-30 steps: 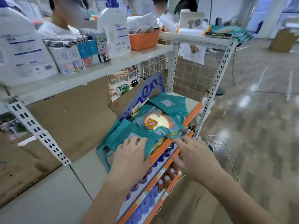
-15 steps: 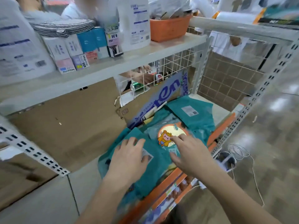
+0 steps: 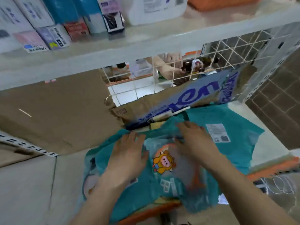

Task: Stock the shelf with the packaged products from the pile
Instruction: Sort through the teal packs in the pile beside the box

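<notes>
My left hand [image 3: 128,157] lies flat, fingers spread, on the teal packages [image 3: 142,190] just left of the cartoon package [image 3: 164,163]. My right hand [image 3: 195,142], equally spread and gripping nothing, presses that package's far right part. The pile lies on the shelf [image 3: 269,143]. Beyond the cartoon package leans a blue-lettered carton [image 3: 194,98].

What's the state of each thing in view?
Left hand: open, flat on the teal plastic package pile.
Right hand: open, flat on the cartoon-printed teal package.
White-labelled teal package: lying flat, label up.
Brown cardboard box with blue lettering: tilted, edge torn.
</notes>
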A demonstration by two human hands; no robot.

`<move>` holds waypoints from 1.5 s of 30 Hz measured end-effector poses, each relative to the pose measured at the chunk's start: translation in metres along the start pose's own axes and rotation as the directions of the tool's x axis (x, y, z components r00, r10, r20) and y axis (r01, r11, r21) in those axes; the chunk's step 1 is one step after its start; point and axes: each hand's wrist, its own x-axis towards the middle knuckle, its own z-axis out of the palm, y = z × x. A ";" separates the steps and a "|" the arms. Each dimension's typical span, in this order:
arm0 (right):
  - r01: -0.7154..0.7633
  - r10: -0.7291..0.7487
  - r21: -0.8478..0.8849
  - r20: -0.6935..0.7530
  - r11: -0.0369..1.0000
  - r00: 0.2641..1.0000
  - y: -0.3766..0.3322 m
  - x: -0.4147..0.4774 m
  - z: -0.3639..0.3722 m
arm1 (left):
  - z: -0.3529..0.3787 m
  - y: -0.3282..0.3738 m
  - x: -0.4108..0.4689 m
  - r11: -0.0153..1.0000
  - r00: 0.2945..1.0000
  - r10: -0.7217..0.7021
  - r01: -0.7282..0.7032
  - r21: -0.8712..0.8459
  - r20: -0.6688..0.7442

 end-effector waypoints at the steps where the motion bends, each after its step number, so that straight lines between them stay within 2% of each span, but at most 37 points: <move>1: 0.007 -0.007 0.016 0.014 1.000 1.000 0.005 0.012 0.001 | 0.004 0.001 0.004 1.000 1.000 -0.021 0.021 -0.015 0.015; 5: 0.057 -0.052 0.092 -0.059 0.994 0.997 0.012 0.059 0.013 | 0.014 -0.006 0.014 0.988 0.992 -0.119 0.123 -0.089 0.051; 9: 0.037 -0.029 0.109 -0.077 0.993 0.997 0.008 0.097 0.025 | 0.018 -0.011 0.013 0.972 0.976 -0.198 0.208 -0.108 0.094; 13: 0.061 -0.061 0.008 -0.036 0.998 0.998 0.003 0.106 0.040 | 0.014 -0.010 0.014 0.962 0.966 -0.239 0.249 -0.111 0.095; 25: 0.021 -0.025 -0.082 -0.046 0.996 0.999 0.002 0.111 0.050 | 0.000 -0.010 0.007 0.955 0.960 -0.272 0.277 -0.105 0.061; 45: 0.011 -0.007 0.039 -0.098 0.999 0.995 -0.003 0.109 0.057 | 0.013 -0.005 0.009 0.959 0.966 -0.254 0.258 -0.115 0.052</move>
